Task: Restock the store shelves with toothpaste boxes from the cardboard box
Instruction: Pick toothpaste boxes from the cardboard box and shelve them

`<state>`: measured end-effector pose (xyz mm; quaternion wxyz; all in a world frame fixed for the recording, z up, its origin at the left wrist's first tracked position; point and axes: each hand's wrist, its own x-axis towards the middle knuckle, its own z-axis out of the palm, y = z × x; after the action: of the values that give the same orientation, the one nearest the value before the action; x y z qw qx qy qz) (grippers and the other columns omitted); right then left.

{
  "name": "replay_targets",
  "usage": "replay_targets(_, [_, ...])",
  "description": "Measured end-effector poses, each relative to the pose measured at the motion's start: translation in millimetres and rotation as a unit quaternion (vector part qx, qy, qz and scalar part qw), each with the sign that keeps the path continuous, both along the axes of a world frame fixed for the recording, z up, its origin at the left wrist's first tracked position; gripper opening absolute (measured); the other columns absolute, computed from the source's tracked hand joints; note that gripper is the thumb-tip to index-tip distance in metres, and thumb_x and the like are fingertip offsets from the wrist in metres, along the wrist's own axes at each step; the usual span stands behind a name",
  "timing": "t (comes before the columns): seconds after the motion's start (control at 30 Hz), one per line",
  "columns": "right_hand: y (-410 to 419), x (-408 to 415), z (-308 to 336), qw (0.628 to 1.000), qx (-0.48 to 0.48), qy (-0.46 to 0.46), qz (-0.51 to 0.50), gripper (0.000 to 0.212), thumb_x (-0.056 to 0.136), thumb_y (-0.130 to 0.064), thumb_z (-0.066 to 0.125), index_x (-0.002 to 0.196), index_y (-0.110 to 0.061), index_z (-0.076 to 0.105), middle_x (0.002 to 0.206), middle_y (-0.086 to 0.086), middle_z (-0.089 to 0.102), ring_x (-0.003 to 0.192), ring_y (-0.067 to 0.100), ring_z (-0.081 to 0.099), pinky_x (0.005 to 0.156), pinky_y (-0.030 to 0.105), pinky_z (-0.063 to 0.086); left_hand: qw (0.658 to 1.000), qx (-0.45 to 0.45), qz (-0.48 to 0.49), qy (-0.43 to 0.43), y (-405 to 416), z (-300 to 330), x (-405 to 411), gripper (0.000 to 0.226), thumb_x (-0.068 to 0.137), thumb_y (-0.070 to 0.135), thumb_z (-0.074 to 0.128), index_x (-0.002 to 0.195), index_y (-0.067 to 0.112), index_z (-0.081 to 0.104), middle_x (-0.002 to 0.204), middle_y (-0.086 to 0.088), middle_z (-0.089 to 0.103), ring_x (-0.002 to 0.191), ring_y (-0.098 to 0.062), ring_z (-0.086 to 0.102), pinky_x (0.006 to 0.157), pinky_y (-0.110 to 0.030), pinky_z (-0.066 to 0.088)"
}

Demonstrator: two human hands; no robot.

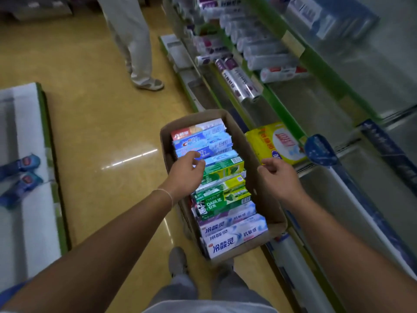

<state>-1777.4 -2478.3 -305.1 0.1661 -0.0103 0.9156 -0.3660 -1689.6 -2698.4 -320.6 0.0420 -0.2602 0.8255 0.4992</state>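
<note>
Far out to the left of the fingers sits a white shelf (27, 136) edged in green, with blue packets (22, 175) lying on it. Across the glossy floor (94, 123), well beyond the fingertips, another person's pale trouser legs (133, 41) stand in the aisle. Now the left hand (184, 175) reaches in over the cardboard box (255, 177), fingers loosely curled, tips hovering at the blue toothpaste boxes (203, 143) near the far end; whether they touch is hard to tell, and nothing is gripped. Just beneath and nearer than those fingers lie the green toothpaste boxes (222, 197), then the white ones (234, 238), all packed in a row. The right hand (278, 175) hangs over the box's right wall, fingers relaxed and bent, holding nothing. Just beyond its fingertips sits a yellow package (268, 141) on the shelf edge, and farther right run the store shelves (293, 114) with tubes (239, 82).
</note>
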Motion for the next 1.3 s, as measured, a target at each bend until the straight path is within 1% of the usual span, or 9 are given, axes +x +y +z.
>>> replay_targets(0.13, [11, -14, -30, 0.998, 0.031, -0.046, 0.032, 0.032, 0.093, -0.024, 0.062, 0.123, -0.011, 0.064, 0.112, 0.007, 0.069, 0.107, 0.022, 0.063, 0.095, 0.03, 0.045, 0.998, -0.007, 0.022, -0.056, 17, -32, 10, 0.04, 0.1, 0.029, 0.05, 0.133, 0.008, 0.053, 0.122, -0.014, 0.062, 0.107, -0.03, 0.06, 0.087, -0.032, 0.044])
replay_targets(0.33, [38, -17, -86, 0.988, 0.074, -0.124, 0.062, 0.035, 0.093, -0.023, 0.063, 0.125, -0.008, 0.063, 0.115, 0.01, 0.068, 0.11, 0.025, 0.062, 0.092, 0.027, 0.042, 0.984, -0.011, 0.025, -0.174, 64, -78, 29, 0.039, 0.099, 0.025, 0.05, 0.132, 0.004, 0.051, 0.114, -0.017, 0.065, 0.089, -0.024, 0.059, 0.073, -0.024, 0.04])
replay_targets(0.43, [57, -10, -116, 0.979, 0.096, -0.162, 0.082, 0.037, 0.091, -0.024, 0.063, 0.125, -0.007, 0.063, 0.117, 0.01, 0.069, 0.112, 0.028, 0.062, 0.098, 0.032, 0.045, 0.975, -0.013, 0.042, -0.217, 88, -98, 36, 0.03, 0.095, 0.02, 0.052, 0.119, 0.002, 0.058, 0.102, -0.02, 0.067, 0.085, -0.03, 0.062, 0.072, -0.031, 0.045])
replay_targets(0.53, [71, -2, -140, 0.969, 0.119, -0.192, 0.1, 0.034, 0.091, -0.021, 0.061, 0.117, -0.001, 0.064, 0.114, 0.017, 0.068, 0.108, 0.032, 0.062, 0.096, 0.038, 0.048, 0.97, -0.024, 0.087, -0.226, 107, -112, 40, 0.019, 0.091, 0.015, 0.051, 0.101, 0.0, 0.057, 0.095, -0.021, 0.061, 0.077, -0.034, 0.058, 0.065, -0.037, 0.044])
replay_targets(0.7, [78, 3, -162, 0.956, 0.114, -0.233, 0.134, 0.036, 0.093, -0.021, 0.058, 0.127, -0.011, 0.061, 0.12, 0.01, 0.067, 0.111, 0.027, 0.061, 0.085, 0.025, 0.041, 0.969, -0.05, 0.131, -0.202, 122, -116, 39, 0.022, 0.092, 0.013, 0.05, 0.113, 0.004, 0.052, 0.102, -0.009, 0.04, 0.08, -0.03, 0.048, 0.072, -0.031, 0.034])
replay_targets(0.93, [71, -5, -167, 0.945, 0.109, -0.255, 0.171, 0.046, 0.095, -0.015, 0.053, 0.141, -0.017, 0.052, 0.122, 0.014, 0.064, 0.11, 0.03, 0.061, 0.094, 0.029, 0.046, 0.966, -0.028, 0.124, -0.223, 128, -120, 51, 0.013, 0.093, 0.016, 0.05, 0.098, 0.006, 0.059, 0.081, -0.012, 0.063, 0.076, -0.031, 0.062, 0.07, -0.037, 0.051])
replay_targets(1.07, [77, -8, -172, 0.935, 0.119, -0.295, 0.157, 0.038, 0.089, -0.013, 0.053, 0.125, -0.019, 0.06, 0.119, 0.007, 0.065, 0.109, 0.029, 0.063, 0.094, 0.045, 0.054, 0.942, -0.005, 0.098, -0.32, 132, -125, 57, 0.018, 0.091, 0.019, 0.052, 0.098, 0.004, 0.059, 0.097, -0.017, 0.065, 0.093, -0.035, 0.061, 0.076, -0.036, 0.05])
replay_targets(1.17, [83, -5, -173, 0.929, 0.142, -0.294, 0.176, 0.014, 0.092, -0.013, 0.05, 0.097, -0.02, 0.06, 0.095, 0.0, 0.06, 0.098, 0.022, 0.058, 0.084, 0.028, 0.046, 0.921, 0.049, 0.119, -0.368, 137, -130, 55, 0.038, 0.078, 0.03, 0.055, 0.107, 0.005, 0.058, 0.107, -0.017, 0.063, 0.093, -0.033, 0.061, 0.071, -0.031, 0.047])
replay_targets(1.3, [89, 2, -180, 0.924, 0.152, -0.298, 0.184, 0.02, 0.094, -0.015, 0.051, 0.111, -0.013, 0.06, 0.105, 0.006, 0.059, 0.098, 0.025, 0.057, 0.078, 0.025, 0.04, 0.894, 0.14, 0.195, -0.379, 142, -142, 49, 0.054, 0.07, 0.03, 0.052, 0.114, 0.001, 0.056, 0.114, -0.021, 0.062, 0.101, -0.037, 0.062, 0.081, -0.039, 0.053])
